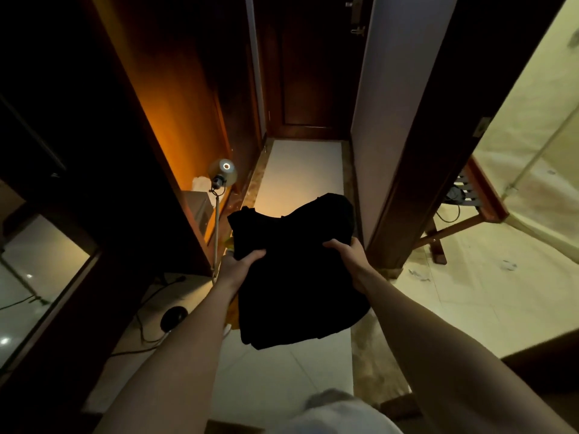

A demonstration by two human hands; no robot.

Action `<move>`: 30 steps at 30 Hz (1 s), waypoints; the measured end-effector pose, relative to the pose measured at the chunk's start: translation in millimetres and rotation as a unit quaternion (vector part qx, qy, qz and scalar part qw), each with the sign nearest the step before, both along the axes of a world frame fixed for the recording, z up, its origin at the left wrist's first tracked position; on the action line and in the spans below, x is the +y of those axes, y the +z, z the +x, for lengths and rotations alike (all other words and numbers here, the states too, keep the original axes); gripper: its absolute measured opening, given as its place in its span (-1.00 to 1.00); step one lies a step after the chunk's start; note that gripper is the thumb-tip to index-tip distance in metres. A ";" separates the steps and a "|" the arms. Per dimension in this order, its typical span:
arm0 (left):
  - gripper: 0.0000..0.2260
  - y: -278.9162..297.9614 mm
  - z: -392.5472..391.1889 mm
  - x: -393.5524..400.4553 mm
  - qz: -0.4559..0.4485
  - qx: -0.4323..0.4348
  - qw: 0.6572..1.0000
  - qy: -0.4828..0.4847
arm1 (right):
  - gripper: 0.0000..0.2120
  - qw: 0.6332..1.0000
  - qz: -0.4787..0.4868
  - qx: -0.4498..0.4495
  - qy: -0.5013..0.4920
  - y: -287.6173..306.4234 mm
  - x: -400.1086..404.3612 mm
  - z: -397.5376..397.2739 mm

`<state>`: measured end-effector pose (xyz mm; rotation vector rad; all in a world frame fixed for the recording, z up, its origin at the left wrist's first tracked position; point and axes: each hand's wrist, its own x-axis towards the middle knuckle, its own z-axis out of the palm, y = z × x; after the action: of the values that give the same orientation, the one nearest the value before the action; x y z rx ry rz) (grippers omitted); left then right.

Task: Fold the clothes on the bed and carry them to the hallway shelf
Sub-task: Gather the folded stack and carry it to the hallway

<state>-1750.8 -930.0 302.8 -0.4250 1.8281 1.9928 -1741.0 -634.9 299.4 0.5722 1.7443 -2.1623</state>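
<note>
Both hands out front w/ a stack of folded black clothes (297, 277) held above the pale hallway floor (300, 173). Left hand (236, 266) grips the stack's left edge, thumb curled over the top; right hand (347, 255) grips the right edge the same way (rest of the fingers are under the fabric, can't see them). Just left of the clothes there's a desk lamp (223, 173) on a thin stem, lit wood alcove (175, 120) behind it. Right of the clothes, a dark wood door frame (416, 170). Well beyond the clothes, at the hallway's far end, a dark wooden door (310, 73).
</note>
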 end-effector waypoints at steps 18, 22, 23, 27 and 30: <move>-0.63 4.2 -315.4 27.1 0.018 0.034 0.999 -0.004 | -0.23 1.000 0.017 0.020 -0.009 10.4 19.4 -320.6; -0.55 4.9 -393.0 16.8 0.018 0.030 0.999 0.000 | -0.41 0.999 0.020 0.023 -0.010 13.7 9.5 -397.0; -0.56 4.7 -411.8 14.6 0.017 0.023 1.000 -0.003 | -0.46 0.999 0.017 0.023 -0.017 14.3 8.3 -414.8; -0.23 -8.4 -474.8 9.1 0.005 0.027 1.000 -0.009 | -0.45 0.999 0.020 0.020 -0.017 17.0 6.7 -479.8; -0.21 -12.3 -512.9 14.3 0.008 0.018 1.000 0.012 | -0.34 1.000 0.020 0.014 -0.007 17.0 9.3 -525.6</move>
<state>-2263.7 -915.8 290.6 -0.4102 1.8347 2.0421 -2266.6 -625.6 316.4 0.5698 1.8078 -2.1582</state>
